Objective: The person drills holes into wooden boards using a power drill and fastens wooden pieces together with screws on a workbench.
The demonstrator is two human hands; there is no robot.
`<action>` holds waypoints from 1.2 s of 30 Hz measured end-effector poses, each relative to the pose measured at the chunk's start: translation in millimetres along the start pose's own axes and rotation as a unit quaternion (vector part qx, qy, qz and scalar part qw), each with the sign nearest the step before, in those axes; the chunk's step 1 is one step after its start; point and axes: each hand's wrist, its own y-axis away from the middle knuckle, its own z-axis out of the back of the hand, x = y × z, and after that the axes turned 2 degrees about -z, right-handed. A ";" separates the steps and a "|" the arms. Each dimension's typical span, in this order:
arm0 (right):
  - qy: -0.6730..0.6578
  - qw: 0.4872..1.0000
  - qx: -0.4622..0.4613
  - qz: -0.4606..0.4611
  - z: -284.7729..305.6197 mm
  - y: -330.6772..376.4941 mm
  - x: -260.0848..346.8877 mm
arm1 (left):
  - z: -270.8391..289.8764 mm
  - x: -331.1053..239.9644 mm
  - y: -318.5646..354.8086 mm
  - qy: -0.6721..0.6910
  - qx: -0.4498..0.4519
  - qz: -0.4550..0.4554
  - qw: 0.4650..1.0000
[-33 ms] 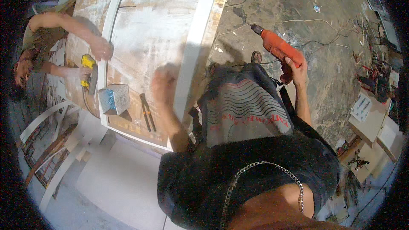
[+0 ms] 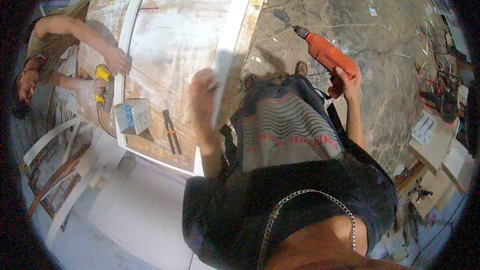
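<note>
My right hand (image 2: 350,81) is wrapped round the handle of an orange power drill (image 2: 327,57), held off to my right with its black chuck pointing up and left. My left hand (image 2: 204,92) is raised over the near edge of the work, close to a long white strip (image 2: 231,35). Motion smears its fingers, so whether it holds anything does not show. Pincers (image 2: 172,131) with dark handles and orange bands lie on the worn wooden surface (image 2: 175,20). Beside them sits a small open box (image 2: 134,116) with blue contents.
Across the surface, another person's hand (image 2: 117,62) rests at a second white strip (image 2: 134,12); their other hand (image 2: 100,86) grips a yellow power tool (image 2: 103,74). A cable (image 2: 350,24) trails over the dirty floor. Cardboard boxes (image 2: 434,140) and clutter lie far right.
My left hand has shifted to the right, nearer the white strip. My right hand and the drill have hardly moved.
</note>
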 end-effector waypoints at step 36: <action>-0.051 0.923 0.357 0.131 139.6 -146.4 6.1 | -343.2 118.9 -8.4 0.030 -0.032 -0.156 0.987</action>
